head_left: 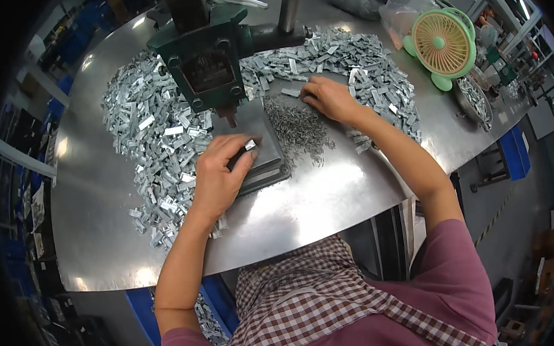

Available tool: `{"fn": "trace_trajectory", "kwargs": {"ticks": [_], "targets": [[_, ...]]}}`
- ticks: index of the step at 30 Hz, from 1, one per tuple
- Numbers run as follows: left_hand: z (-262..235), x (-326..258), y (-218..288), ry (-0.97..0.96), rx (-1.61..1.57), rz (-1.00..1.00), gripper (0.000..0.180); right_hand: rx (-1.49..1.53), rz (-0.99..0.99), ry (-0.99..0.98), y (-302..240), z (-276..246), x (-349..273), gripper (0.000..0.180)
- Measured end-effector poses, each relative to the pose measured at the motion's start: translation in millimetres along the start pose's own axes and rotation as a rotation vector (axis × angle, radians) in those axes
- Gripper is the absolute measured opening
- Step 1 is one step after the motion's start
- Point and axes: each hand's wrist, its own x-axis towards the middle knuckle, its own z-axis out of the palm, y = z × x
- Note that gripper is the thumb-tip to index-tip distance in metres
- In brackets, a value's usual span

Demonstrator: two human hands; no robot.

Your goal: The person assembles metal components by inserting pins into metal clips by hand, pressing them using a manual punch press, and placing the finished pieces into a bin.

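A small silver metal piece (251,145) is pinched between the thumb and forefinger of my left hand (219,174), over the flat base (259,124) of a dark green bench press. Above that hand, the narrow ram tip (229,117) points down, apart from the piece. My right hand (331,98) is curled at the far side of a heap of tiny grey metal bits (296,126). Its bent fingertips hide whatever they may grip. Just left of them lies a loose flat metal piece (291,93).
Silver pieces pile up left of the press (202,66) and behind it, curving round to a right-hand pile (380,92) beside my forearm. A green fan (440,44) and a tray of parts (476,102) stand at the right. Below the table's left front is a blue bin (145,320).
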Motion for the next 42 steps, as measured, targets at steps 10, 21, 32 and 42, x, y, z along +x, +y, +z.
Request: {"fn": "trace_trajectory", "kwargs": {"ticks": [10, 21, 32, 42], "targets": [[2.8, 9.0, -3.7, 0.051, 0.105, 0.108, 0.018, 0.509, 0.011, 0.116, -87.1, -51.6, -17.3, 0.019], [8.8, 5.3, -2.4, 0.086, 0.178, 0.115, 0.022, 0.612, -0.161, 0.192, -133.8, -51.0, -17.7, 0.022], [3.4, 10.4, -1.6, 0.043, 0.185, 0.117, 0.019, 0.346, -0.375, 0.041, -133.9, -71.5, 1.8, 0.022], [-11.2, 11.8, -18.8, 0.175, 0.096, -0.027, 0.020, 0.072, -0.428, 0.487, -132.0, -76.4, -24.2, 0.038]]}}
